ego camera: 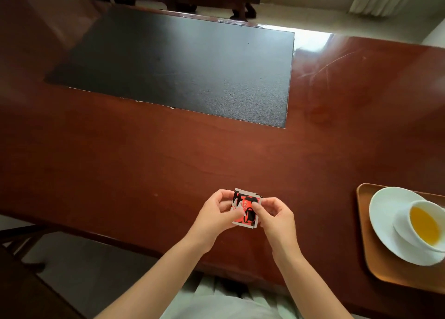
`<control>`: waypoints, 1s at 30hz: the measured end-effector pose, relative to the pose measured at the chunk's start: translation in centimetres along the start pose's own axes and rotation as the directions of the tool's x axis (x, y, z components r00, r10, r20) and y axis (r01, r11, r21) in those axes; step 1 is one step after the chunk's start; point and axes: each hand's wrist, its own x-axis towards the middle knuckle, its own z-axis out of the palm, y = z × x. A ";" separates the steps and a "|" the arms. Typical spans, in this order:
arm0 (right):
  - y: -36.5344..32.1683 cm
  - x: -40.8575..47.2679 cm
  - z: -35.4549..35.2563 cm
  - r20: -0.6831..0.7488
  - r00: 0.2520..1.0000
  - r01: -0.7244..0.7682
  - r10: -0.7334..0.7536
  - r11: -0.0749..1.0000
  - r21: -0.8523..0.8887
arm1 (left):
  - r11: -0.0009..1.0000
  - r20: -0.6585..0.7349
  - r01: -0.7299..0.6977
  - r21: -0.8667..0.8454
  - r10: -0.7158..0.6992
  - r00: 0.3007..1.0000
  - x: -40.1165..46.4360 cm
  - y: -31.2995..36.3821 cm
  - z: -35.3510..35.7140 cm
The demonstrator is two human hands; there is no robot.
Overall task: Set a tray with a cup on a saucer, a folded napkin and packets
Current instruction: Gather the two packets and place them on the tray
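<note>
I hold red, black and white packets (246, 208) over the near part of the table, gripped from both sides. My left hand (216, 216) pinches their left edge and my right hand (277, 218) pinches the right edge, thumb on the front. How many packets are stacked I cannot tell. At the far right a wooden tray (375, 265) carries a white saucer (382, 220). On the saucer stands a white cup (404, 224) with yellow liquid inside. No napkin is in view.
A dark red wooden table (144, 155) fills the view, with a black inlaid mat (183, 65) at its far middle. Dark furniture stands beyond the far edge. A chair frame shows at the lower left, below the table's near edge.
</note>
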 end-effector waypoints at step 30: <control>9.5 -13.1 -35.0 -0.144 0.989 0.033 -0.017 0.994 0.103 | 0.949 0.220 -0.173 0.265 0.115 0.969 -10.9 -11.8 31.9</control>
